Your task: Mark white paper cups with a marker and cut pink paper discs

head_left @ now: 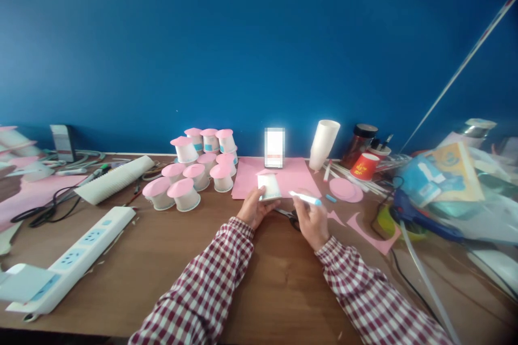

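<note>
In my left hand (256, 208) is a white paper cup (269, 187), turned upside down with a pink paper piece at its top. My right hand (313, 218) grips a marker (305, 197) with a white and light-blue body, its tip pointing left toward the cup. A small blue cap (331, 198) lies on the table to the right. Behind the cup is a stack of pink paper (246, 175). Scissors (288, 215) lie between my hands, partly covered by the right one.
Several upturned cups with pink cone tops (188, 194) stand at left. Further left lies a power strip (81, 259). To the right are a tall stack of white cups (325, 143), pink paper discs (346, 188), a red cup (365, 166), a blue glue gun (424, 218) and plastic bags.
</note>
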Available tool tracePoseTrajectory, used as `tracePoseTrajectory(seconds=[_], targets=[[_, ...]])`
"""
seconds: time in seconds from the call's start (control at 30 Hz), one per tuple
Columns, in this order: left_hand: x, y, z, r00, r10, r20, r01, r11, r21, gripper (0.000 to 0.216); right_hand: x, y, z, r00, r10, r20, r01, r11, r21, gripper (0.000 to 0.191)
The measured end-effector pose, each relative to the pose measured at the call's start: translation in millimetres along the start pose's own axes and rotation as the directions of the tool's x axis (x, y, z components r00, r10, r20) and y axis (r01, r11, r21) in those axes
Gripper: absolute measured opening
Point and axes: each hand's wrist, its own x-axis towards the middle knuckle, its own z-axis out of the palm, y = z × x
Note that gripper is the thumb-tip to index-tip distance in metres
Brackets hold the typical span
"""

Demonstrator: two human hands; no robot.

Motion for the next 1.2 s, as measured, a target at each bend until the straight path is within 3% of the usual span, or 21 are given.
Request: tracePoseTrajectory(seconds=[0.23, 0.33, 0.43, 0.57, 0.77, 0.9, 1.0, 1.2], targets=[[1.3, 2.6, -0.8, 0.997, -0.036, -0.071, 0.035, 0.999, -0.010, 0.025, -0.7, 1.5, -0.6, 1.000, 0.016, -0.021, -0.017, 0.999, -0.046, 0.019], [2.7, 3.5, -0.1, 0.992, -0.038, -0.120, 0.033, 0.998, -0.045, 0.024, -1.5, -2.0, 0.0, 0.997, 0.056, -0.045, -0.057, 0.998, -0.021, 0.021], [3.3, 4.4, 1.1, 0.991, -0.038, -0.125, 0.027, 0.996, -0.089, 0.031, -3.8, -6.3, 0.8, 0.998, 0.020, -0.059, -0.019, 1.000, 0.019, 0.023], [3.6, 4.4, 2.0, 0.989, -0.054, -0.138, 0.042, 0.995, -0.090, 0.034, -7.7, -11.2, 0.9, 1.000, -0.009, 0.005, 0.009, 0.999, 0.050, 0.023], [6.4, 0.9, 0.5, 0.980, -0.088, -0.181, 0.078, 0.995, -0.059, 0.030, -5.8, -8.3, 2.7, 0.979, 0.206, 0.012, -0.202, 0.946, 0.252, 0.024], [7.4, -1.5, -1.8, 0.987, -0.080, -0.138, 0.078, 0.997, -0.022, 0.032, -3.6, 3.8, 7.6, 0.894, 0.447, 0.027, -0.407, 0.786, 0.466, 0.036], [7.1, -2.0, -2.1, 0.990, -0.072, -0.125, 0.070, 0.997, -0.019, 0.030, -3.0, 8.1, 8.4, 0.852, 0.520, 0.059, -0.462, 0.694, 0.553, 0.037], [5.2, -0.5, 0.5, 0.989, -0.084, -0.121, 0.085, 0.996, 0.004, 0.029, -3.5, -6.5, 1.3, 0.940, 0.337, 0.041, -0.325, 0.858, 0.398, 0.027]])
